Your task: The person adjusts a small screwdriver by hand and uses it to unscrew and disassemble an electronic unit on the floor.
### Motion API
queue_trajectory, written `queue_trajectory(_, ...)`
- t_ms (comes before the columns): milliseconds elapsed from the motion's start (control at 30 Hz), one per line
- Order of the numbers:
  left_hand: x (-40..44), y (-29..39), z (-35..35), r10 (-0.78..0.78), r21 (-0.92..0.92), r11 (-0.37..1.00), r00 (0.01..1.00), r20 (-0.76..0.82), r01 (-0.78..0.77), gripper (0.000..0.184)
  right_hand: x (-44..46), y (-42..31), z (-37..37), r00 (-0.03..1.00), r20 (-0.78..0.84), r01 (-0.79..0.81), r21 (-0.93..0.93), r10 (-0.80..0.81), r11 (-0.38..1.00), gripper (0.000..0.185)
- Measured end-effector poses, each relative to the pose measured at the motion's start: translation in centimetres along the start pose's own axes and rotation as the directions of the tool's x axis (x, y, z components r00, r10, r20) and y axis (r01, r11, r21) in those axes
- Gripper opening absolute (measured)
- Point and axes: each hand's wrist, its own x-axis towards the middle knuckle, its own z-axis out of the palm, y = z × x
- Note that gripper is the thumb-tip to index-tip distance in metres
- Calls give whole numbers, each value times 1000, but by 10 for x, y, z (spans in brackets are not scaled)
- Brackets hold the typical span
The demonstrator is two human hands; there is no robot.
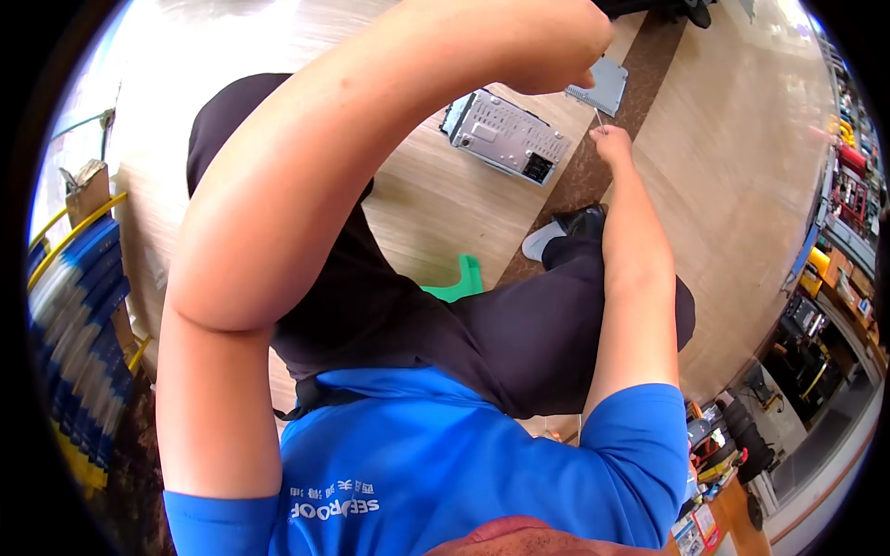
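Observation:
My left hand (577,51) reaches across from the left with its fingers curled at the edge of a thin grey metal plate (607,86); its far fingers are hidden. My right hand (611,144) is closed in a pinch on a thin light-coloured rod (599,117), whose upper end points at the plate's lower edge. Just left of both hands, a metal car stereo (510,135) lies on the floor. Its upper face carries printed labels, and a black connector socket sits at its lower right corner.
A green plastic piece (461,280) lies on the wood-look floor (723,204) by my legs. A shoe (581,222) sits near the stereo. Blue and yellow stacked items (88,306) stand at left; cluttered shelves (848,204) line the right. Something black (681,9) is at the top.

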Motion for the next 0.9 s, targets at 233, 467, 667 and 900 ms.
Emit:
queue_trajectory(233,29,6,18,-38,-35,999,999,26,39,22,53,8,8,996,-69,-49,23,51,999,24)
queue_trajectory(467,55,0,70,-149,130,985,945,290,115,26,91,-5,9,991,-133,-16,-39,10,999,29)
queue_trajectory(667,55,-13,85,-139,135,985,951,275,105,28,115,-3,11,994,-107,7,-38,-11,999,32)
queue_trajectory(900,64,-14,89,-144,121,986,949,281,114,29,124,-1,22,996,-86,2,-78,-9,997,30)
